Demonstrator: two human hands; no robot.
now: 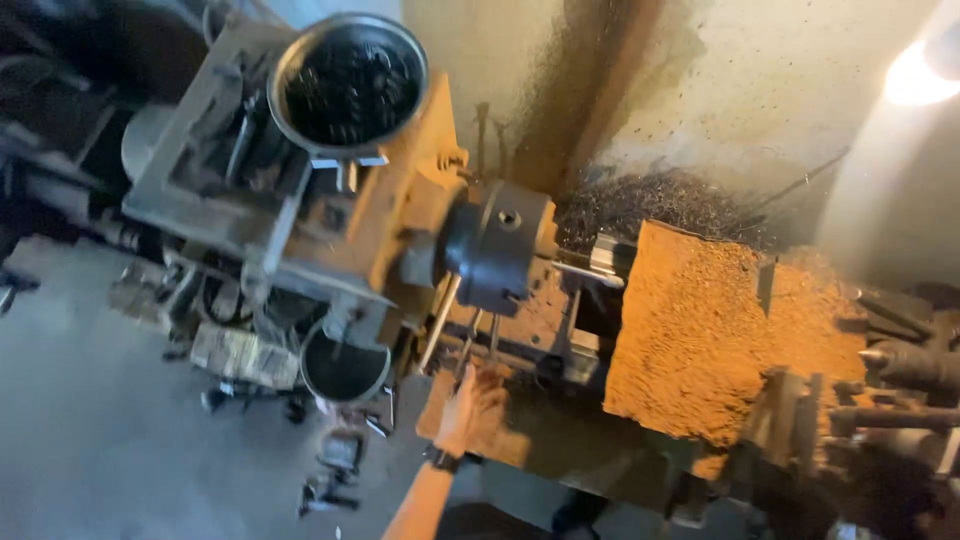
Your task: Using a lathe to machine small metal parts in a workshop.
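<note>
My left hand (468,405), with a dark watch (443,460) on its wrist, reaches up to the front of an old lathe and closes on a thin metal lever (466,350) below the chuck. The dark round chuck (497,243) holds a slim metal rod (585,272) that points toward the tool post (607,255). Orange-lit chips thickly cover the carriage (720,330) to the right of my hand. My right hand is out of view.
A metal bowl (350,85) of dark swarf sits on the headstock (240,190), and a second bowl (343,370) hangs lower down. Curled swarf (660,200) is piled against the wall. The tailstock (910,365) stands at the right and a bright lamp (915,75) above. Small parts lie on the grey floor (90,430).
</note>
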